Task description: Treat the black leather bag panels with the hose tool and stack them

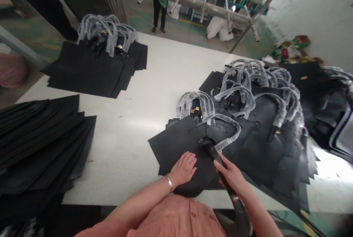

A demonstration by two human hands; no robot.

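Note:
A black bag panel (176, 141) lies on the white table in front of me. My left hand (184, 167) rests flat on it, fingers stretched out, with a silver bracelet at the wrist. My right hand (227, 172) is wrapped round a black strap-like piece (212, 151), whose upper end touches the panel near a plastic-wrapped handle (233, 139); its lower end runs down past my body. Just beyond the panel, several wrapped handles (194, 101) with gold clasps stand up from more black pieces.
Black panels with wrapped handles (271, 110) are piled on the right; another such pile (91, 67) lies at the back left. Fanned black sheets (41, 141) fill the left side. A metal rack (209, 9) and a standing person (160, 9) are beyond the white table (132, 126).

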